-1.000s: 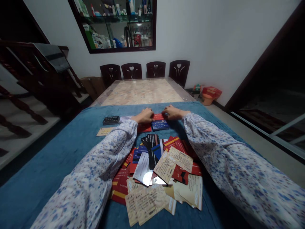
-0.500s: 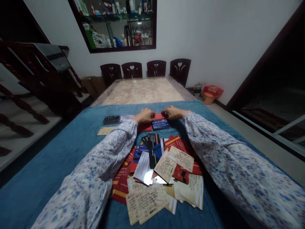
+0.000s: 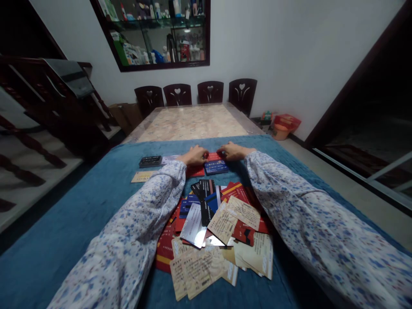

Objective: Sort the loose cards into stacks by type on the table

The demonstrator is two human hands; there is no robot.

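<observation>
My left hand (image 3: 195, 156) and my right hand (image 3: 232, 151) are at the two ends of a small set of red cards (image 3: 215, 157), fingers bent and pressed to its edges. Right in front of these lies a blue card stack (image 3: 216, 168). Another red card (image 3: 195, 172) shows partly beneath my left wrist. Farther left are a black card stack (image 3: 150, 162), a pale card (image 3: 169, 160) and a beige card (image 3: 143, 176). Between my forearms spreads a loose heap of cards: beige cards (image 3: 206, 268), a silver card (image 3: 193, 225), black cards (image 3: 206, 201) and several red and blue ones.
A blue cloth (image 3: 106, 206) covers the near part of the table (image 3: 196, 122). Dark chairs (image 3: 178, 95) line its far end. Beyond are a wall cabinet (image 3: 161, 47), a stair railing (image 3: 25, 128) on the left and an orange bucket (image 3: 280, 131) on the right.
My right hand has shifted very slightly left along the red cards. The view has moved a little; the heap and the other stacks lie as before.
</observation>
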